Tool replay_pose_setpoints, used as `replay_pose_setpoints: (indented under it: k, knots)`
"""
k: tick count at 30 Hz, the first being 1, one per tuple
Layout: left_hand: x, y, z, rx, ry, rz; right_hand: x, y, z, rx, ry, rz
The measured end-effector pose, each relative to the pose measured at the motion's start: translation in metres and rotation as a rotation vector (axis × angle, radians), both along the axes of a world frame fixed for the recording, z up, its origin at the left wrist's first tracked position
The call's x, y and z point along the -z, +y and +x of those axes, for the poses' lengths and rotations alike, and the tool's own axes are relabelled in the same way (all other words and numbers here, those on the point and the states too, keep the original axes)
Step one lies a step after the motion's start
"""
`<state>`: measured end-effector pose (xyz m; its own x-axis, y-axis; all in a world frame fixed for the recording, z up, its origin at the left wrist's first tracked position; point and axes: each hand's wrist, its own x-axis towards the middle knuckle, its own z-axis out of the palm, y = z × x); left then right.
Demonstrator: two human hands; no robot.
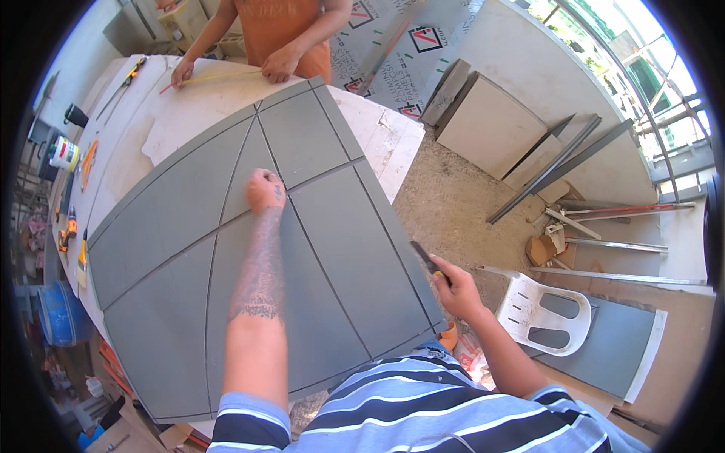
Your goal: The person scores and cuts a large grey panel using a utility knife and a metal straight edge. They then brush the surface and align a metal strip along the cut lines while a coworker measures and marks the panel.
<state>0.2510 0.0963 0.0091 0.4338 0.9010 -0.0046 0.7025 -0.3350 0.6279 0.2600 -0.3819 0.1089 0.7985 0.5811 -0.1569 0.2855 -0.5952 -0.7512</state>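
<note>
A large grey panel with dark lines or grooves across its face lies on the white worktable, one long edge toward my right side. My left hand is curled into a fist and rests on the panel near a crossing of the lines; nothing shows out of it. In my right hand is a file with a dark flat blade and some yellow at the handle. The blade is by the panel's right edge; whether it touches cannot be made out.
Across the worktable, a person in orange holds a yellow tape measure. Several tools and a white bucket line the left side. A white plastic chair stands at right; boards and metal bars lean behind it.
</note>
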Motion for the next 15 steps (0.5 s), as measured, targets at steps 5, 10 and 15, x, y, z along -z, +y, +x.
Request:
replay_pose_setpoints:
  k: [5,10,15]
  knots:
    - [-0.025,-0.17,0.02,0.473,-0.436,-0.326,0.004,-0.059,-0.036,0.308,0.041,-0.081]
    - [-0.057,-0.267,-0.055,0.991,-0.287,-0.467,0.031,-0.089,-0.037,0.529,-0.257,-0.007]
    - [-0.013,-0.199,-0.2,0.872,-0.155,-0.45,0.024,-0.092,-0.025,0.586,0.283,0.494]
